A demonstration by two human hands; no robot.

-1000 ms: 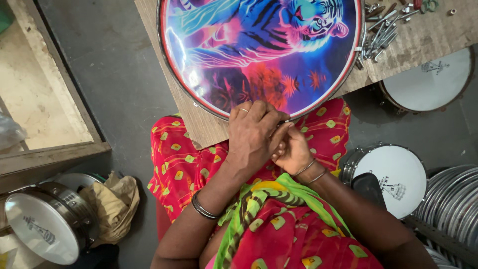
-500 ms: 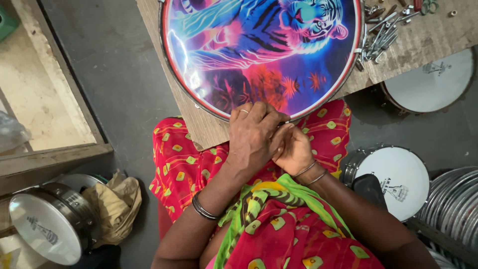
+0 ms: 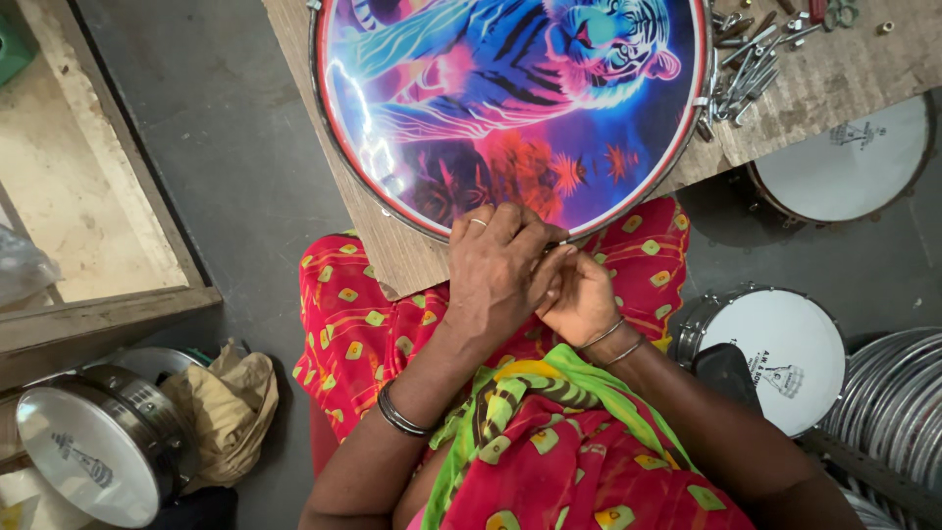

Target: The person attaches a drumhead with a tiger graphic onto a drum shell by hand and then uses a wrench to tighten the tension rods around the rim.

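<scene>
Working at the near rim of a round drum head printed with a blue and pink tiger, which lies flat on a wooden board over our lap, we press both hands together against its metal hoop. Our left hand, a ring on one finger, curls loosely over the rim and covers the right hand, whose fingers are bunched tight; whether either pinches anything we cannot tell. Bolts lie heaped just beside the drum head, and white drums stand on the floor.

Blue-and-pink tiger drumhead, red-rimmed; red yellow-diamond sari; white-faced drums.
</scene>
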